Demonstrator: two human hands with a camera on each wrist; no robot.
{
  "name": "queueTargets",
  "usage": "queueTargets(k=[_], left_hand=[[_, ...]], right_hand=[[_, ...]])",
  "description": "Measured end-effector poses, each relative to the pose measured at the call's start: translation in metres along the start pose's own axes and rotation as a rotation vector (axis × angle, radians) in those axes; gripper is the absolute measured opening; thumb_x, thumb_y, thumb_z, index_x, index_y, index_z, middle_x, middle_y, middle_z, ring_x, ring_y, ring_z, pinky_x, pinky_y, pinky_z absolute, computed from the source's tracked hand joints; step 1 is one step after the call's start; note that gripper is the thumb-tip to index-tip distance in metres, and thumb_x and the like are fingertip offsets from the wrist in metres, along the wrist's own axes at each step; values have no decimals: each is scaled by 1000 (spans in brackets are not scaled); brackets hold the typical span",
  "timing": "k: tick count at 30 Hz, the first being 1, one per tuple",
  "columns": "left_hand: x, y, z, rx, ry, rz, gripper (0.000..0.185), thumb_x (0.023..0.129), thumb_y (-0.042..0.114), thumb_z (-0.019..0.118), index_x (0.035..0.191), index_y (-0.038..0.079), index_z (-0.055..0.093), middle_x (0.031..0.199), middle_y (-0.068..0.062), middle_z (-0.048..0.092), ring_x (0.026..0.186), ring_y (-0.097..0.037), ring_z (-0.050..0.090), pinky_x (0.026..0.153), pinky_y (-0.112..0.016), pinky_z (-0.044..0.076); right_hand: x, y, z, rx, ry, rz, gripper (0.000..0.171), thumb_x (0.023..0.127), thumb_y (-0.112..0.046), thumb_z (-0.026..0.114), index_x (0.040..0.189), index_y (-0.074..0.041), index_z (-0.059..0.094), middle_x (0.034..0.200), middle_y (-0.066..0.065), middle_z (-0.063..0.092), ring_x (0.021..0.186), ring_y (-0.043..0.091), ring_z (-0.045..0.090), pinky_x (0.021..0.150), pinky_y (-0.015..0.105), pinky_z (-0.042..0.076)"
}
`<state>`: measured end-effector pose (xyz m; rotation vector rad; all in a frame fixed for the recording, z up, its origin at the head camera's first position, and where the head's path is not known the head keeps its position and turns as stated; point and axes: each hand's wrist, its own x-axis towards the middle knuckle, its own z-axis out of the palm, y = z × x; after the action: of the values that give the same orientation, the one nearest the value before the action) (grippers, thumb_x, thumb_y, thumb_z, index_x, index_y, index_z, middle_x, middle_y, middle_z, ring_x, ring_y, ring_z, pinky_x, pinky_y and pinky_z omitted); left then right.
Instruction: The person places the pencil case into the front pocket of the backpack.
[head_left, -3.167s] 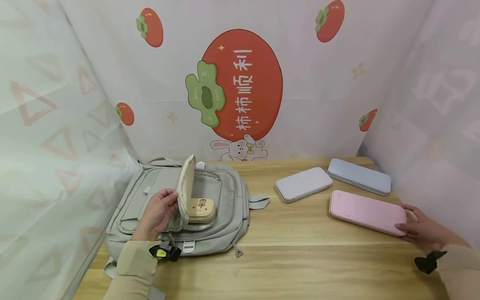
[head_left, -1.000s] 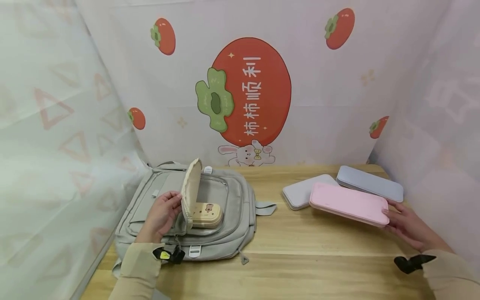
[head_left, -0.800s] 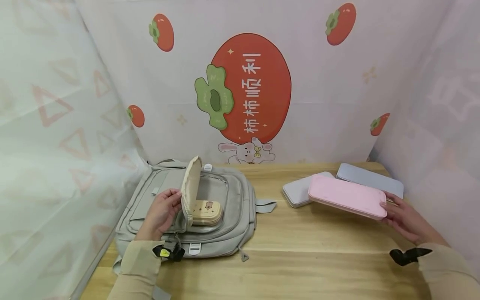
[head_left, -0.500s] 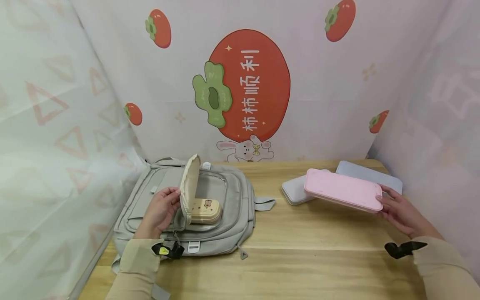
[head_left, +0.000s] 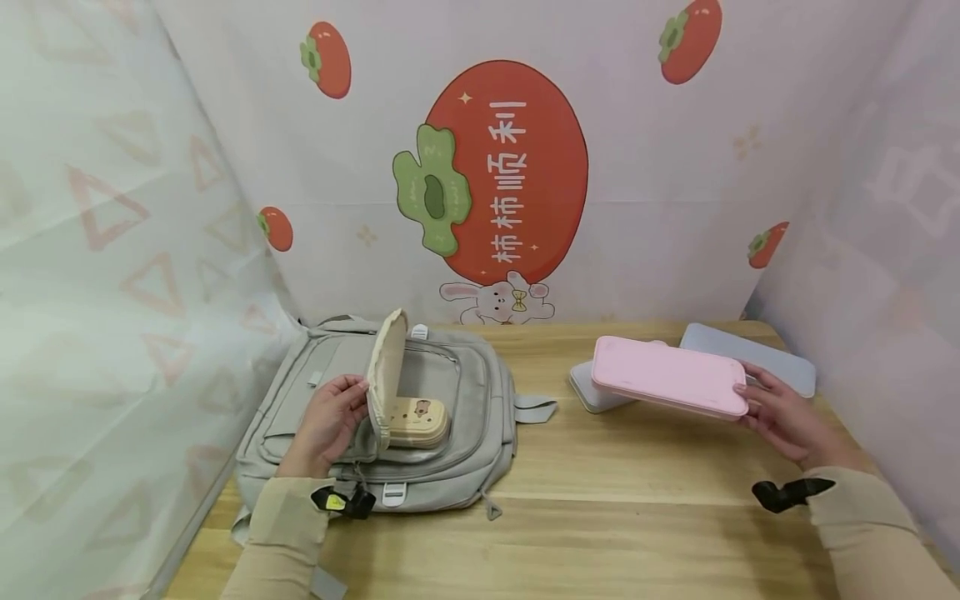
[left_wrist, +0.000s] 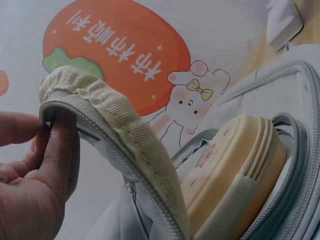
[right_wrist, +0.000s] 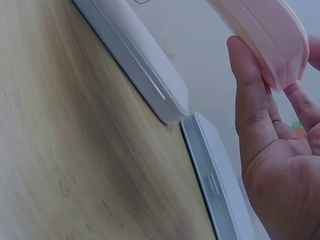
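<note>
**Pocket held open, pink case in the air, nothing new packed yet**

Your left hand [head_left: 326, 421] pinches the cream ribbed flap [head_left: 386, 367] of the front pocket on the flat-lying grey fabric backpack [head_left: 480, 417], fingers curled round its edge and the flap stood upright. The left wrist view shows fingertips [left_wrist: 60, 135] clamped on the zip edge.

That pocket already holds one beige zipped hard-shell case with a small bear print [head_left: 416, 421], lying flat and taking up much of the opening. I can't see anything else in there.

Right of the backpack, on the light wooden table [head_left: 600, 517], two flat cases lie shut: a pale lilac-grey rectangular case [head_left: 588, 392], mostly hidden under the lifted one, and a pale blue-grey rectangular case [head_left: 780, 362] further back by the wall. What's inside either is not visible.

Your right hand [head_left: 780, 421] grips the right end of the flat pink rectangular case [head_left: 667, 377], fingers and thumb wrapped on its edge [right_wrist: 272, 47]. It's off the table, roughly level, above the lilac-grey case and well apart from the backpack.

My read: one case in, pink one lifted and partway over, two left on the table.
</note>
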<state>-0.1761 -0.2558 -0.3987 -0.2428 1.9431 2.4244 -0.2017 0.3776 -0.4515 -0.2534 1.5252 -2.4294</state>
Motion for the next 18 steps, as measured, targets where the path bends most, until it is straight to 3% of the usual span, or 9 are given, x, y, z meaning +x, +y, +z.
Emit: queueTargets(k=[18], left_hand=[[2,-2,-1,-27,20,-11,20,109,1,47,93,6,58,90,-1,62,83,-10,63,75,-24,54]], right_hand=[[21,8,29,-14,-2,25,44,108,4,41,128,-29,62,117,-4,63,91,15,69,76,30,59]])
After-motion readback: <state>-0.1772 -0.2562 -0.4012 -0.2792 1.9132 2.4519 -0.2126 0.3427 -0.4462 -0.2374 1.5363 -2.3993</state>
